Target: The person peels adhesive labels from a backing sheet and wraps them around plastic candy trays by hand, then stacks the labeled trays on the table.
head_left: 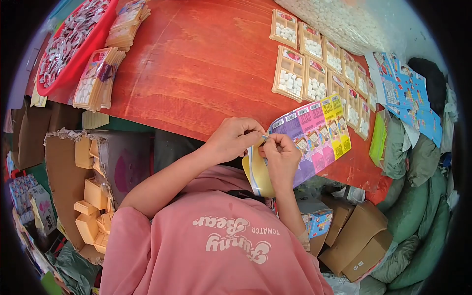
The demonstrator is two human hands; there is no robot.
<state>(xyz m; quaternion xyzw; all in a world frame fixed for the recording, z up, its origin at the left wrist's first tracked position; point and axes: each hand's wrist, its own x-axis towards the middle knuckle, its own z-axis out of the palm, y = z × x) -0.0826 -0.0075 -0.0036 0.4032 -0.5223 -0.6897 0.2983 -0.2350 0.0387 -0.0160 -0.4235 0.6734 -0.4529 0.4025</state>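
Observation:
A printed sheet of purple, pink and yellow labels (314, 137) lies slanted over the table's front edge, its left end curled to show a pale yellow back. My left hand (236, 140) pinches at the curled edge near the sheet's upper left corner. Close beside it, my right hand (282, 152) has thumb and fingers closed on the same edge. The fingertips of both hands nearly meet there. Behind the sheet, two rows of small trays (290, 78) hold white pieces under a round red item.
A red basin (93, 49) of small wrapped packets stands at the back left, beside stacked filled trays (98, 78). Blue printed sheets (408, 88) lie at the right, near a large bag of white pieces (344, 22). Cardboard boxes (361, 236) sit below the table.

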